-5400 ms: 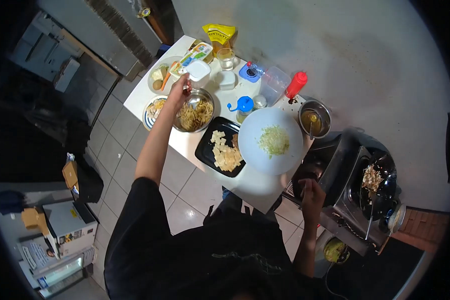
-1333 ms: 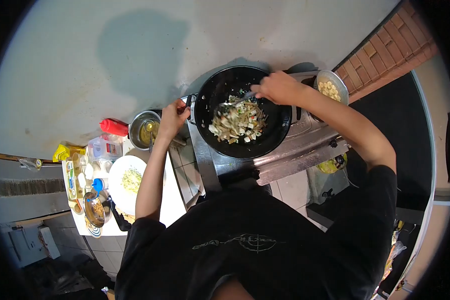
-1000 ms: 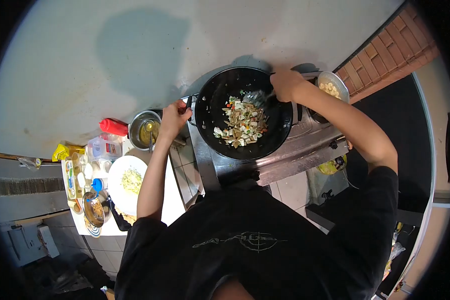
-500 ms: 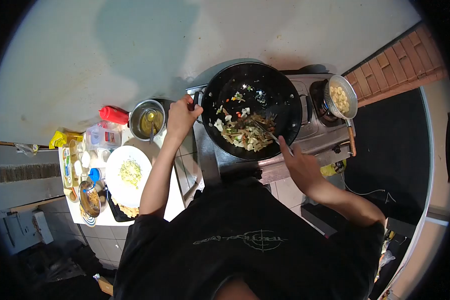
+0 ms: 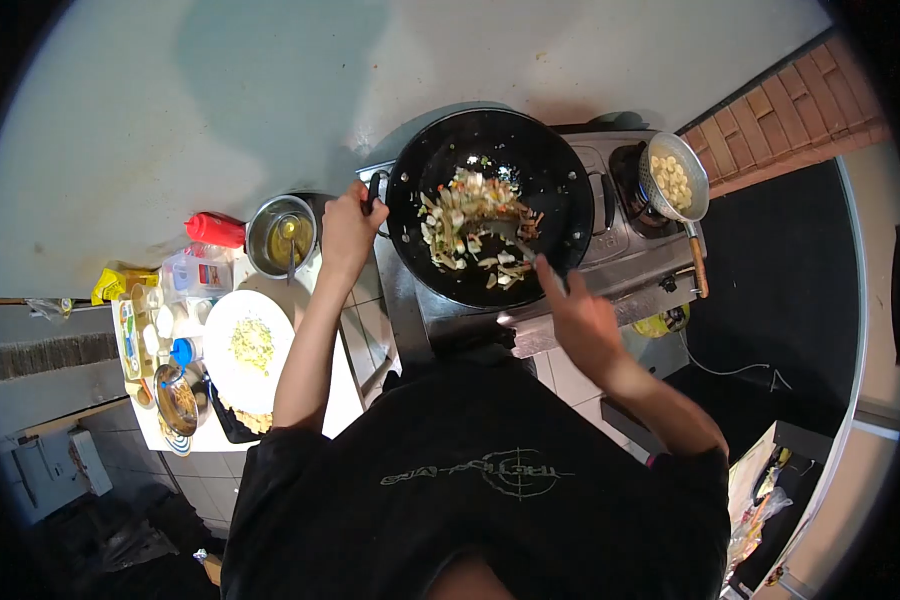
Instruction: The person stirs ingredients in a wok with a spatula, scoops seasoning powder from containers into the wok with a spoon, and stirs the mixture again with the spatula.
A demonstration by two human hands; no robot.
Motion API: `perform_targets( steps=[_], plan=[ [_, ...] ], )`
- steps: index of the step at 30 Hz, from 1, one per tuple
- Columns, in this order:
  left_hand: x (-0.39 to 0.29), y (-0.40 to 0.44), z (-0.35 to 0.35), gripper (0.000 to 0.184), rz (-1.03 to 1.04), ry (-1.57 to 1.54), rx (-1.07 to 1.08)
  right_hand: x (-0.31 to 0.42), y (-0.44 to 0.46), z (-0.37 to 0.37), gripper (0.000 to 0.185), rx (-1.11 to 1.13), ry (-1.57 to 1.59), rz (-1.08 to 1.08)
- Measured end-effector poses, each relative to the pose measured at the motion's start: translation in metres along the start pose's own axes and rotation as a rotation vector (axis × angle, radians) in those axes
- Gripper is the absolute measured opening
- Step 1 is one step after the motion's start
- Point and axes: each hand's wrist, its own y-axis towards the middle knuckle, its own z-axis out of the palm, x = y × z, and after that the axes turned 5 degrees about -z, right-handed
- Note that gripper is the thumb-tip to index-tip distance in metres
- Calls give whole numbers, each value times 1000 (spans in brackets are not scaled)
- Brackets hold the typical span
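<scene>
A large black wok point(image 5: 560, 255) stands on the stove, with chopped vegetables point(image 5: 460, 215) in its left and middle part. My left hand point(image 5: 350, 228) is closed around the wok's left handle point(image 5: 375, 190). In my right hand point(image 5: 582, 318), at the wok's lower right rim, is a metal spatula point(image 5: 510, 232). Its blade lies among the vegetables, partly covered by them, and the index finger stretches along the shaft.
Right of the wok, a strainer point(image 5: 700, 190) with pale round pieces rests over the other burner. On the left table are a white plate point(image 5: 275, 375) with chopped greens, a metal pot point(image 5: 310, 245) with a ladle, a red bottle point(image 5: 215, 229) and a plastic tub point(image 5: 192, 272).
The spatula has pushed the vegetables up toward the wok's far side, spreading them. My right hand has shifted slightly left. My left hand stays on the handle, and the whole view has shifted a little.
</scene>
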Motion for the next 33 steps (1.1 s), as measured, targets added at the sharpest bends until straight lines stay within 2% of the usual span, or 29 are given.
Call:
perform_targets(
  steps=[4,6,8,10,12,16,18,20,23,26,28,30,33],
  plan=[
    [6,1,1,21,33,-4,-28,8,-28,-41,72,-64,-58,-51],
    [9,2,2,21,44,-9,-38,17,-51,-49,72,-25,-66,-45],
    [10,3,5,22,48,23,-31,25,-62,-47,74,124,-63,-35],
    [11,6,7,22,58,27,-19,19,-39,-17,74,75,-125,-83],
    [13,8,7,22,69,35,-10,8,-6,-5,73,-10,-35,-80],
    [14,5,5,23,72,23,5,34,-10,-41,70,-58,-18,-36],
    [13,4,4,23,63,-12,1,55,-24,-49,69,43,75,-23],
    [15,2,7,24,70,-32,-8,57,-18,-22,65,16,84,-78],
    [15,2,6,24,86,-15,-7,35,23,-3,52,-78,-16,8],
    [20,5,7,24,120,-16,-10,-17,53,-43,30,-150,108,-17],
    [18,3,7,24,112,-18,-9,-32,71,-80,21,-166,59,61],
    [18,4,7,24,115,-16,-8,-41,97,-97,20,-172,-61,86],
    [22,6,7,23,144,-5,-11,-50,143,-92,23,-48,-151,111]
  ],
)
